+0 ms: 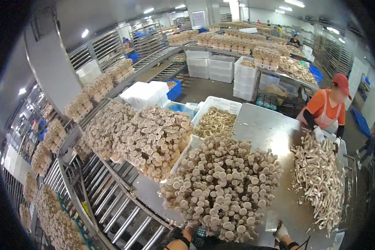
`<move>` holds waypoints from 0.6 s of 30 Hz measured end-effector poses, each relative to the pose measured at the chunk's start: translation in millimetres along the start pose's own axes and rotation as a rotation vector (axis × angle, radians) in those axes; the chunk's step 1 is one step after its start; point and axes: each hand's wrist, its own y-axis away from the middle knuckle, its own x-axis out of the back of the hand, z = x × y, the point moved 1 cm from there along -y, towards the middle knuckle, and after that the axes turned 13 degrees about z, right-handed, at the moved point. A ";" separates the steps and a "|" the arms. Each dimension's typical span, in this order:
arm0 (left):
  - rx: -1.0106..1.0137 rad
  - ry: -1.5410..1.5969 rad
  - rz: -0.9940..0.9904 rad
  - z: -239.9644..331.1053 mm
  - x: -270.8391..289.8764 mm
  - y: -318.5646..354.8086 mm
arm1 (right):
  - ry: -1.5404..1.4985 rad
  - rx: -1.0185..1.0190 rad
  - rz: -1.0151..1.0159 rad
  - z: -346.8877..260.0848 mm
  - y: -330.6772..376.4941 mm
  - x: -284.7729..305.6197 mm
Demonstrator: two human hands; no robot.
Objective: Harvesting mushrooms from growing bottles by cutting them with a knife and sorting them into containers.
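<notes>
The left hand (191, 227) comes up at the near edge of the steel table (271, 129) and is pressed under a big cluster of pale brown-capped mushrooms (223, 187); its fingers are hidden by the caps, so whether it grips cannot be told. The right hand (281, 231), in a light glove, sits just right of that cluster near the table's near edge, fingers loosely curled and holding nothing that shows. The cluster covers the near left part of the table and overhangs its left edge. Beyond it, at the far left corner, a white slatted crate (227, 104) is filled with loose trimmed mushroom stems. Left of the table, a second large mound of mushrooms (143, 135) rests on a roller conveyor (121, 212). Along the table's right edge lies a long heap of cut mushrooms (318, 179), and a co-worker in an orange shirt and red cap (327, 108) stands at the far right corner with gloved hands on it. Farther back stand stacked white crates (221, 66), and a blue bin (176, 89).
</notes>
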 end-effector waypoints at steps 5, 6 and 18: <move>0.017 -0.041 -0.114 33.4 -2.2 9.5 | -0.614 -0.290 -0.116 11.5 80.7 -17.8; 0.008 -0.047 -0.153 42.7 -11.3 13.0 | -0.806 -0.423 -0.183 21.5 89.0 -30.8; -0.070 -0.005 -0.683 210.5 -39.8 106.2 | -0.587 -0.239 0.352 80.1 202.6 -18.9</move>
